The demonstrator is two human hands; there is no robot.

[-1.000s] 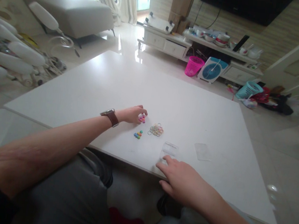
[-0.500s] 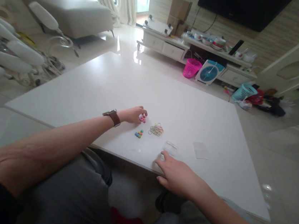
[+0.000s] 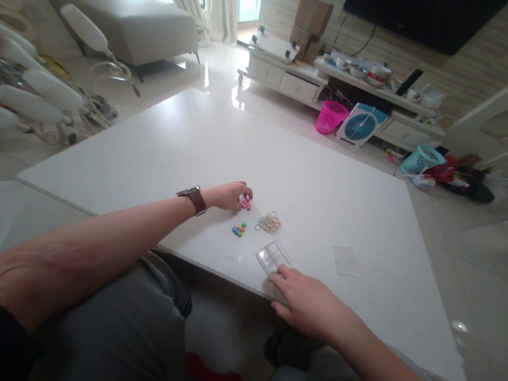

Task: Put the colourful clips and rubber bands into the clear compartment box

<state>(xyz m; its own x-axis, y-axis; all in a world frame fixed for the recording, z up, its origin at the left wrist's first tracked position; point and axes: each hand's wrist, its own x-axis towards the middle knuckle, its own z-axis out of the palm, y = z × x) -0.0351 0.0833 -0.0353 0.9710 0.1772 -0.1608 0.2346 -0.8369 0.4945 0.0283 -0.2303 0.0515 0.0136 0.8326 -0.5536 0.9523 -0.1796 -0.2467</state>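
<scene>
My left hand (image 3: 234, 195), with a brown-strapped watch on the wrist, curls its fingers around a cluster of small pink pieces (image 3: 245, 204) at the table top. Just nearer to me lies a little group of blue, green and orange pieces (image 3: 239, 230). To its right is a loose pile of thin, pale-coloured rings (image 3: 269, 222). My right hand (image 3: 300, 293) is at the table's near edge, its fingertips touching the near corner of a clear plastic box with compartments (image 3: 273, 255). The right thumb stays apart from the fingers, off the box.
A clear flat plastic sheet or lid (image 3: 345, 261) lies to the right on the white table (image 3: 328, 180). Beyond the table are a pink basket (image 3: 331, 118), a blue fan (image 3: 361, 125) and a low white cabinet (image 3: 300, 89). White padded chair parts (image 3: 39, 103) stand at the left.
The clear box has turned and shifted left under my right fingertips, and its compartments now show more plainly. My left hand stays at the pink pieces. The whole view has shifted slightly.
</scene>
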